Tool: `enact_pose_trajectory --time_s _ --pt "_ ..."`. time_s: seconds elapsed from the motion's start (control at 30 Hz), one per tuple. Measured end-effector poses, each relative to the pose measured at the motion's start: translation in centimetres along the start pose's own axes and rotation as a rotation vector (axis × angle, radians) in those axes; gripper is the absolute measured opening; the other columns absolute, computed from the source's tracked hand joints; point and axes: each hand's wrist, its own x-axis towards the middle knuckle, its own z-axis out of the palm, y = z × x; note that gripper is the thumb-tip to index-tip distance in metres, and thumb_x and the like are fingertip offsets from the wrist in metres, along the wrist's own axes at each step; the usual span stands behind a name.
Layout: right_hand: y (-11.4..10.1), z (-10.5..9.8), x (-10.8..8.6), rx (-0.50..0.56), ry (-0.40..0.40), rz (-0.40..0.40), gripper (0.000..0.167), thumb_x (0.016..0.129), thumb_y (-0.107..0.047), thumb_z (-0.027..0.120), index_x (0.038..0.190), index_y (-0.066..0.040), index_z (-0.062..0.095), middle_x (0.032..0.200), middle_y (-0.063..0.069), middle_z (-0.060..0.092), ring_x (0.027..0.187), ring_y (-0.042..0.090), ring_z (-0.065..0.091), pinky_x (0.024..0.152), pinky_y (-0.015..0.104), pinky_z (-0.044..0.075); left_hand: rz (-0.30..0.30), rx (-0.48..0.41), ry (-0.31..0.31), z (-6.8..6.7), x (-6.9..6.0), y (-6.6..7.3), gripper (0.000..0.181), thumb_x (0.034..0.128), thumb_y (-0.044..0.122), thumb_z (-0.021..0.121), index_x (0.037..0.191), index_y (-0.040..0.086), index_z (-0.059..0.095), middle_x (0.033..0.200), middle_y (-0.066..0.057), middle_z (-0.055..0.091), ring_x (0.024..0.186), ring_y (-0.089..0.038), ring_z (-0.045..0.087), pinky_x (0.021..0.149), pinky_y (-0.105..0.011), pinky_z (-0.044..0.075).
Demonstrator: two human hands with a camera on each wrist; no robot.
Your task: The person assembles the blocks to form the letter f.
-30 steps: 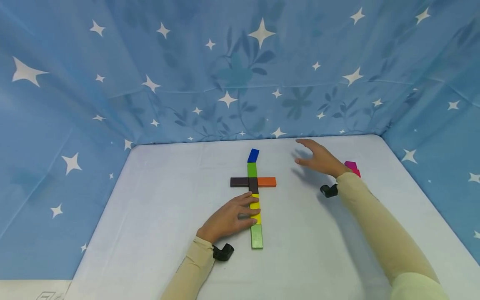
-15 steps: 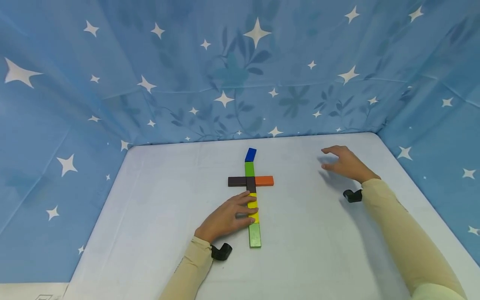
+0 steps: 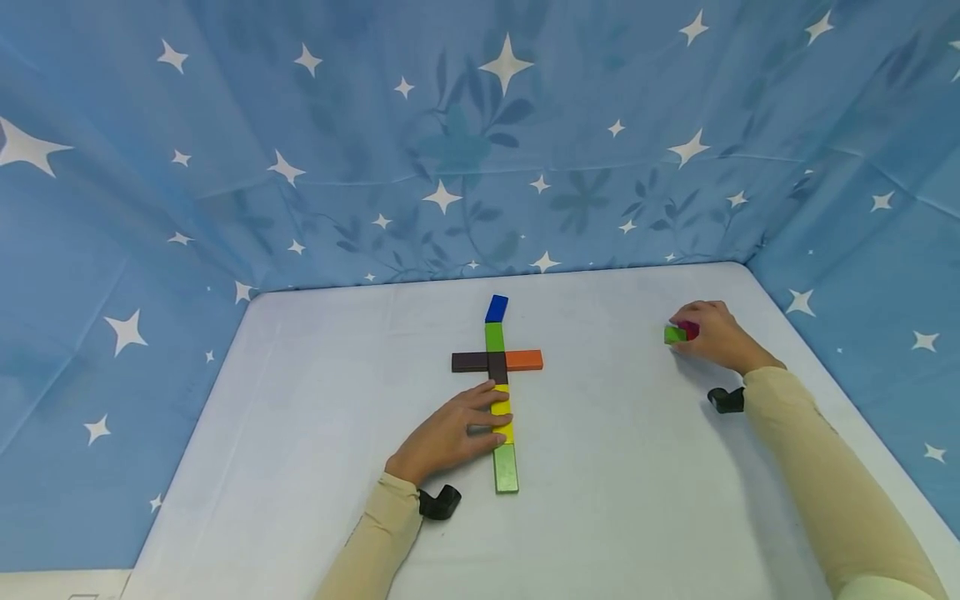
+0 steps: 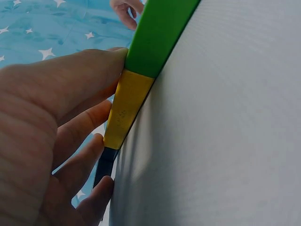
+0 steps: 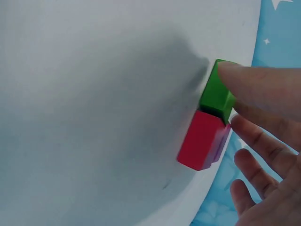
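My left hand (image 3: 450, 429) rests its fingertips along the yellow blocks (image 3: 501, 407) in a line of coloured blocks on the white table. This line also has a light green block (image 3: 506, 468) at the near end, a dark brown block (image 3: 497, 367), a green block (image 3: 494, 337) and a tilted blue block (image 3: 497, 308) at the far end. At the right, my right hand (image 3: 723, 337) pinches a loose green block (image 5: 217, 89) between thumb and finger. Touching that block are a red block (image 5: 200, 139) and a purple-pink one (image 5: 221, 143), partly hidden.
Another dark block (image 3: 469, 362) and an orange block (image 3: 524, 360) stick out sideways from the line like a cross. A blue star-patterned curtain (image 3: 360, 208) encloses the back and sides of the table (image 3: 315, 400). Black devices sit at both wrists.
My right hand has moved right, away from the line, to the loose blocks and now pinches the green one. My left hand stays on the yellow blocks.
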Motion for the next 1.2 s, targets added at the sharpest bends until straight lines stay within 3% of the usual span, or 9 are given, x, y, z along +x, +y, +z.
enact_pose_trajectory --time_s 0.27,0.5,0.8,1.03,1.2 --pt "0.4 0.6 0.3 -0.014 0.051 -0.050 0.037 0.091 -0.005 0.082 0.121 0.014 0.070 0.134 0.038 0.056 0.132 0.062 0.030 0.107 0.077 0.034 -0.009 -0.010 -0.003 0.0 0.0 -0.1 0.039 0.1045 0.028 0.072 0.141 0.014 0.073 0.159 0.002 0.054 0.159 -0.018 0.029 0.128 -0.044 0.030" --pt "-1.4 0.4 1.2 0.113 0.018 -0.040 0.041 0.095 -0.003 0.077 0.130 0.015 0.066 0.129 0.035 0.061 0.123 0.052 0.045 0.105 0.070 0.043 -0.037 -0.018 -0.012 0.0 0.0 -0.1 0.039 0.1047 0.029 0.072 0.141 0.015 0.073 0.160 0.004 0.054 0.160 -0.015 0.027 0.128 -0.043 0.029" --pt "-4.5 1.0 4.7 0.189 0.018 -0.130 0.040 0.097 -0.001 0.075 0.134 0.013 0.065 0.123 0.027 0.067 0.115 0.042 0.059 0.099 0.058 0.049 -0.048 -0.034 -0.002 0.1 0.0 0.0 0.038 0.1043 0.029 0.072 0.140 0.016 0.074 0.159 0.006 0.054 0.159 -0.014 0.027 0.128 -0.042 0.028" --pt "-7.6 1.2 7.6 0.201 0.014 -0.198 0.037 0.096 0.003 0.074 0.131 0.012 0.067 0.124 0.027 0.068 0.114 0.043 0.061 0.097 0.057 0.052 -0.030 -0.037 0.008 0.0 0.2 -0.1 0.037 0.1037 0.027 0.073 0.139 0.015 0.075 0.158 0.005 0.055 0.159 -0.013 0.028 0.128 -0.040 0.028" --pt "-9.7 1.8 9.5 0.203 -0.020 -0.200 0.036 0.096 0.003 0.073 0.131 0.010 0.069 0.123 0.026 0.068 0.114 0.043 0.061 0.098 0.057 0.054 -0.041 -0.046 0.007 0.1 0.1 0.0 0.037 0.1035 0.027 0.073 0.138 0.015 0.075 0.159 0.005 0.055 0.159 -0.013 0.028 0.128 -0.041 0.029"
